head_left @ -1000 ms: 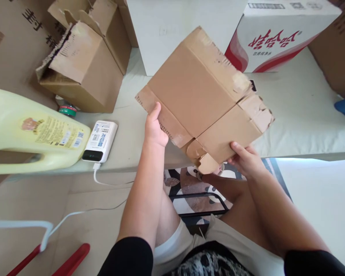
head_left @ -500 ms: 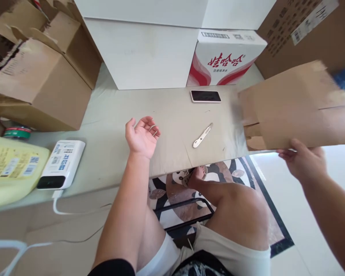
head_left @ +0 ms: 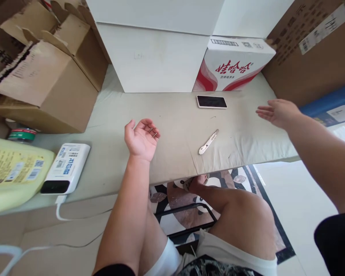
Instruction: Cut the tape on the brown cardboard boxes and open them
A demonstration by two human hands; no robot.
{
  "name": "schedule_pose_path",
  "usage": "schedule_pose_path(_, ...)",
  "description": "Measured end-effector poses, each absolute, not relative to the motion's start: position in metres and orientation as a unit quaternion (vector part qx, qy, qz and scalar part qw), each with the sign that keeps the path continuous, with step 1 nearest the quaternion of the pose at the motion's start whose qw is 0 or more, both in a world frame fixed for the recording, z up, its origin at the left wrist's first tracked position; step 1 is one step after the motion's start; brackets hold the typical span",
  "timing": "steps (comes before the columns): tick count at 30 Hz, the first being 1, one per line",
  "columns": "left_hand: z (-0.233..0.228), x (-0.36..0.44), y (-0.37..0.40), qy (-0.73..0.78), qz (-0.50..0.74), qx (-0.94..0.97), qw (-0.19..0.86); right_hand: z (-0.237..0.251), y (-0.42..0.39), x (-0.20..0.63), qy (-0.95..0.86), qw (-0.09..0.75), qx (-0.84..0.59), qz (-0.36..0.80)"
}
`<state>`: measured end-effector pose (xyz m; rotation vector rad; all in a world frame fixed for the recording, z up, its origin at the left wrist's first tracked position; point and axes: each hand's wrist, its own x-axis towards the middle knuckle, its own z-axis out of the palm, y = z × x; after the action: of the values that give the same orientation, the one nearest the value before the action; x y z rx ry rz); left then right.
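Observation:
My left hand (head_left: 142,138) rests palm-up on the beige cloth-covered table (head_left: 175,122), fingers loosely curled, with a couple of small metal staples lying on the fingers. My right hand (head_left: 277,112) hovers open and empty above the table's right end, fingers stretched leftward. A small white utility knife (head_left: 208,142) lies on the cloth between the two hands. A phone (head_left: 212,101) lies face-up, screen dark, further back.
Torn brown cardboard boxes (head_left: 46,76) stand at the back left, a large white box (head_left: 152,57) at the back centre, a red-and-white carton (head_left: 235,65) beside it. A white power bank (head_left: 64,168) and a yellow jug (head_left: 11,168) lie at left. Brown and blue boxes sit at right.
Both hands held a brown cardboard box; my left hand let go, my right hand carried it off to the right, and now it is out of view with the right hand empty.

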<state>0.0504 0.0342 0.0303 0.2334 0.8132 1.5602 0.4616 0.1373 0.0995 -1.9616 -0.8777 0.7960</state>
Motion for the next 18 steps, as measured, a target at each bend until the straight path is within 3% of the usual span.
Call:
schedule_pose_path(9,0.042,0.027,0.013,0.318,0.714,0.060,0.620,0.092,0.106,0.379,-0.430,0.317,-0.755,0.380)
schedule_pose_path(18,0.045,-0.010,-0.008,0.320,0.763,-0.002,0.561,0.093,0.131,0.132,-0.672,0.246,-0.554,0.425)
